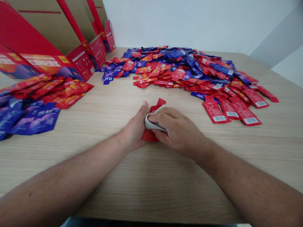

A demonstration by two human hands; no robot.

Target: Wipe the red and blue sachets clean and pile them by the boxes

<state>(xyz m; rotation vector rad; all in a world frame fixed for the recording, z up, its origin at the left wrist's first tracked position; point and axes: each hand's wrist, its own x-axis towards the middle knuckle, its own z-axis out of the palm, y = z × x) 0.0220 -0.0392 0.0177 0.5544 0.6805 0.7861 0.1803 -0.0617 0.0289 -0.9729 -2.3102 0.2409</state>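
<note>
Left hand [135, 131]: grip narrow, holding red packet [149, 136]
Right hand [181, 130]: grip pinches grey cloth [151, 125] against it
Red packet: mid-desk [151, 189], inside front edge
Wiping: seems underway; next stroke needs steady hold

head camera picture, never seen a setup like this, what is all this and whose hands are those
There is no machine here: the single picture comes from a camera worn on a person's head, looking forward and down, so both bare hands are the wearer's own. The left hand holds a red packet. The right hand holds a folded, pale grey cloth-like piece against it. On the wooden table, a big heap of red and blue packets lies beyond the hands, and a smaller group of packets lies at the left. Behind that group stand red cardboard boxes.
</note>
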